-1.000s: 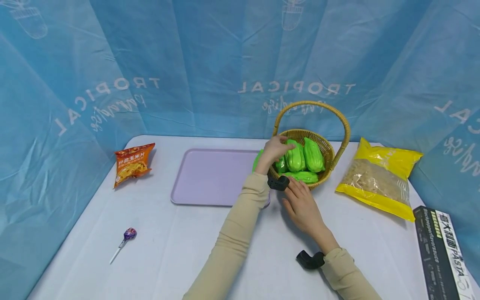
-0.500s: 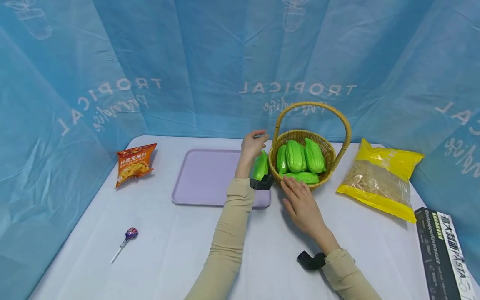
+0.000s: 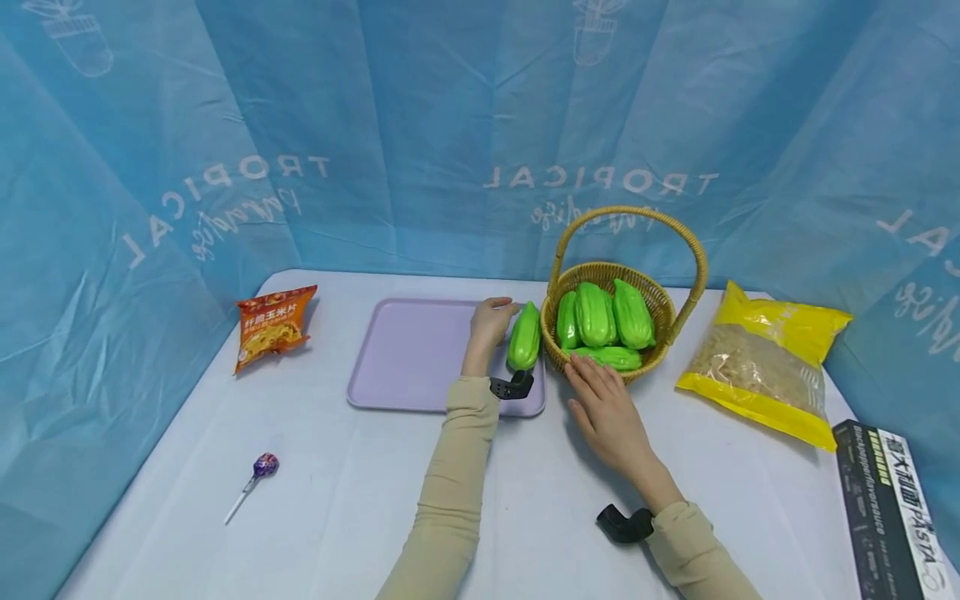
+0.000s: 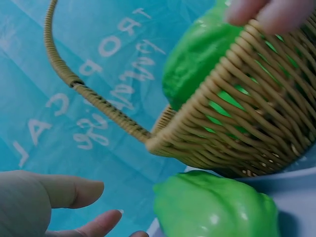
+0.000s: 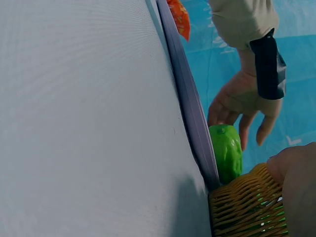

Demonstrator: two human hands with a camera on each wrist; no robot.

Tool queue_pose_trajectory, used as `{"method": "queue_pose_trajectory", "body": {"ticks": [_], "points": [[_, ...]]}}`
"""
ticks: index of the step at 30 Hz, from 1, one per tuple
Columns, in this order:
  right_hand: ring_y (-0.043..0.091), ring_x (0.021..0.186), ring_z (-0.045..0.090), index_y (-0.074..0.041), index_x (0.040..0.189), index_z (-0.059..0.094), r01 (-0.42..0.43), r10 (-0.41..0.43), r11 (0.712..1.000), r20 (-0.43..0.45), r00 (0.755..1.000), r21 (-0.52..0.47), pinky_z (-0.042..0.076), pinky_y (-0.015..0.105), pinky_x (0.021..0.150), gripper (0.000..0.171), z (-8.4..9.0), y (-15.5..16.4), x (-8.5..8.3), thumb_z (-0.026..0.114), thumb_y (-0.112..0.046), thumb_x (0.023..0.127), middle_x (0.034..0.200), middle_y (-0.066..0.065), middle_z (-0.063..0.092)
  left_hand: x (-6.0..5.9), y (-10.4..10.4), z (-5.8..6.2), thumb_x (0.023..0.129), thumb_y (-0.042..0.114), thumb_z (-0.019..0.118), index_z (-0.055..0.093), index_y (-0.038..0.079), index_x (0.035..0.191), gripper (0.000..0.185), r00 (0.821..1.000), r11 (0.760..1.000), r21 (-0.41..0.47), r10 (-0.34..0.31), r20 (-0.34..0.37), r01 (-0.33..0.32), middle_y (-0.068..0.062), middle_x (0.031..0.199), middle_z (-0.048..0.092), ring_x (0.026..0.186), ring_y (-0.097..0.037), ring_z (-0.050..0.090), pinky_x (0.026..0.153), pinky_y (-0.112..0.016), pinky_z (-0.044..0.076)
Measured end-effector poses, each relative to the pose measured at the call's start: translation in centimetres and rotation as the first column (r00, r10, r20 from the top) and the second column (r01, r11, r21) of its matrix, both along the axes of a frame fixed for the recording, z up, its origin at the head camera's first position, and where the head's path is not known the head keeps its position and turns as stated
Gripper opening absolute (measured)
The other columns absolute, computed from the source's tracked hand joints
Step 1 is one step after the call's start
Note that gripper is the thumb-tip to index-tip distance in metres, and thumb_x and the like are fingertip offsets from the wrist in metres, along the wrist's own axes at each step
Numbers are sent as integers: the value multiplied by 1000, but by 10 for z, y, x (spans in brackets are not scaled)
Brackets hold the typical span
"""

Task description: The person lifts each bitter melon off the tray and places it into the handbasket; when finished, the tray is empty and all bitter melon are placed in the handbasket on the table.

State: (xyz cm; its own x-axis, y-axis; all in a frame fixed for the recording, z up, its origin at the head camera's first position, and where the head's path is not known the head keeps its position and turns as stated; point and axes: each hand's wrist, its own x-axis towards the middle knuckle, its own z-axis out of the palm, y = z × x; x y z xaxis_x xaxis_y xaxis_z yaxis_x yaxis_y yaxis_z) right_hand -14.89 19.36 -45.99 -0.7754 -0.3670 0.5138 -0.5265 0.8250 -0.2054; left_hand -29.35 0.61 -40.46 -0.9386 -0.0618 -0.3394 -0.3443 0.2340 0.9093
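Note:
A shiny green ridged vegetable (image 3: 524, 337), like a small melon, lies at the right end of a lilac tray (image 3: 408, 354). My left hand (image 3: 491, 323) is just left of it, its fingers relaxed and nothing in them. In the left wrist view a gap separates this hand's thumb (image 4: 74, 191) from the green vegetable (image 4: 212, 207). The wicker basket (image 3: 667, 321) stands right of the tray, with several more such vegetables (image 3: 596, 315) in it. My right hand (image 3: 609, 417) rests its extended fingers on the basket's near rim; its fingertips (image 4: 281, 15) lap over the wicker.
An orange snack bag (image 3: 273, 327) lies at the back left, and a lollipop (image 3: 255, 483) at the front left. To the right are a yellow bag of dry food (image 3: 757, 367) and a black pasta box (image 3: 888, 508). Blue cloth (image 3: 450, 150) hangs behind the table.
My left hand has moved left from over the basket's left side, then down beside the green vegetable on the tray. The right hand has stayed at the basket rim.

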Motion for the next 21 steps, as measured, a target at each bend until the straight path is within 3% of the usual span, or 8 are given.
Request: {"method": "queue_pose_trajectory", "body": {"ticks": [5, 9, 17, 21], "points": [[36, 135, 43, 1, 139, 51, -4, 4, 1000, 5, 1000, -2, 24, 48, 114, 52, 0, 1, 0, 63, -9, 90, 148, 17, 46, 3, 2, -5, 93, 23, 59, 59, 7, 132, 42, 1000, 1000, 19, -14, -7, 14, -16, 140, 53, 113, -28, 55, 91, -39, 50], [36, 135, 43, 1, 139, 51, -6, 6, 1000, 3, 1000, 0, 25, 49, 114, 52, -1, 1, 0, 63, -9, 89, 147, 18, 46, 5, 2, -7, 93, 21, 60, 57, 5, 133, 44, 999, 999, -7, -43, -17, 43, -17, 139, 54, 127, -32, 51, 106, -44, 43], [36, 136, 42, 0, 139, 51, 1, -1, 1000, 15, 1000, -2, 26, 51, 114, 51, 0, 0, 0, 63, -11, 91, 148, 17, 46, 7, 3, -13, 93, 23, 63, 53, 9, 138, 48, 996, 996, 31, -80, 40, 78, -14, 141, 52, 122, -32, 55, 94, -48, 52], [35, 136, 42, 0, 139, 51, 8, -8, 1000, 24, 1000, 4, 26, 51, 114, 51, 1, 1, 0, 63, -11, 91, 148, 17, 46, 7, 5, -16, 90, 24, 68, 49, 9, 141, 57, 993, 994, -1, -111, 46, 111, -16, 141, 52, 123, -32, 54, 92, -47, 54]]}}
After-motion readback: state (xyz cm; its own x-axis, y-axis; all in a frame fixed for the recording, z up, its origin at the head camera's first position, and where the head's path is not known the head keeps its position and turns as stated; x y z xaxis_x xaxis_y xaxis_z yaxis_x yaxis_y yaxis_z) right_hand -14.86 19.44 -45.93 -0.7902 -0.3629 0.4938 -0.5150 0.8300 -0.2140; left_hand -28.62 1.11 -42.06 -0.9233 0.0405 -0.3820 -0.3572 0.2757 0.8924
